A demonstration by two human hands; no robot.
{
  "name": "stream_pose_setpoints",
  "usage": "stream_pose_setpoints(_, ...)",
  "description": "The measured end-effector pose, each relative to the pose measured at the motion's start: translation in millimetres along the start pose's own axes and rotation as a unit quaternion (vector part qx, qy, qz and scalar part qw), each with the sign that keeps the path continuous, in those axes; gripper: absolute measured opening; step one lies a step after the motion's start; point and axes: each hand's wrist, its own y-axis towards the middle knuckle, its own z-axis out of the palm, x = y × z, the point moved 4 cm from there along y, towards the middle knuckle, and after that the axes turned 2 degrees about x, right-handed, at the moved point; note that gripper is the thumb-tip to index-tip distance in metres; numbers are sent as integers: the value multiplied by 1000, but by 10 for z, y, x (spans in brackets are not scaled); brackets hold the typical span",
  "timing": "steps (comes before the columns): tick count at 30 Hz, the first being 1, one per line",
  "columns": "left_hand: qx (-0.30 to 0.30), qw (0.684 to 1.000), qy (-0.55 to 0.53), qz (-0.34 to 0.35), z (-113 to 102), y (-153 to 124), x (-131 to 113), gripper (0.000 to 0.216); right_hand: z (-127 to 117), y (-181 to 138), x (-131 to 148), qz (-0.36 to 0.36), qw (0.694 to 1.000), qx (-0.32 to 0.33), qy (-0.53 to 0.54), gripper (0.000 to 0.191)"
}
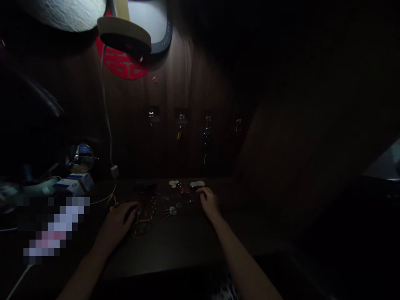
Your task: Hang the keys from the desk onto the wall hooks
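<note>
Dim light, dark wooden desktop (187,246). Left hand (120,218) low over the desk, thumb and forefinger parted; beaded cord (153,203) loops just beyond their tips, contact unclear. Right hand (210,203) curled, fingertips at the near edge of a pale oval tag (197,184); cannot tell whether they pinch it. Bunch of keys (171,211) between the hands, apart from both. White discs (173,183) left of tag.
</note>
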Motion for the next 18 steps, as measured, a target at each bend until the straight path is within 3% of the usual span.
stream_pose_setpoints(9,4,994,5,-113,21,16,190,38,5,38,-95,13,1000,-8,-24,25)
stream_pose_setpoints(18,-24,982,74,-170,-25,-16,270,38,-19,47,-118,34,999,-26,-29,24)
